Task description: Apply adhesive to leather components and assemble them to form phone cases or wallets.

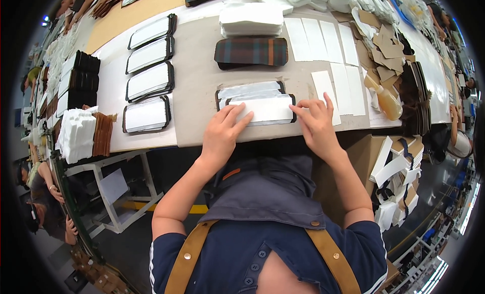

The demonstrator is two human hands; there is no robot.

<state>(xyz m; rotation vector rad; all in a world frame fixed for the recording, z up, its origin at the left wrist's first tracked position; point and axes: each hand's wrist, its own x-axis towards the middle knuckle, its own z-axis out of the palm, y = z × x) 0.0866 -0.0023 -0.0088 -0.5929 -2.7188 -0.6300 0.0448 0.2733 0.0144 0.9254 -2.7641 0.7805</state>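
A white rectangular strip lies on a dark-edged fabric panel with a grey lining, near the table's front edge. My left hand rests its outstretched fingertips on the strip's left part. At the strip's right end, my right hand has its thumb and forefinger close together on the edge, other fingers raised. Just beyond lies a stack of dark plaid panels, with a thick pile of white pieces behind it. Loose white strips are spread to the right, one beside my right hand.
Several stacks of white-topped, dark-edged panels line the left. White and brown piles stand at the left corner. A bottle of amber liquid, brown card scraps and dark stacked pieces are on the right. A box of offcuts stands below.
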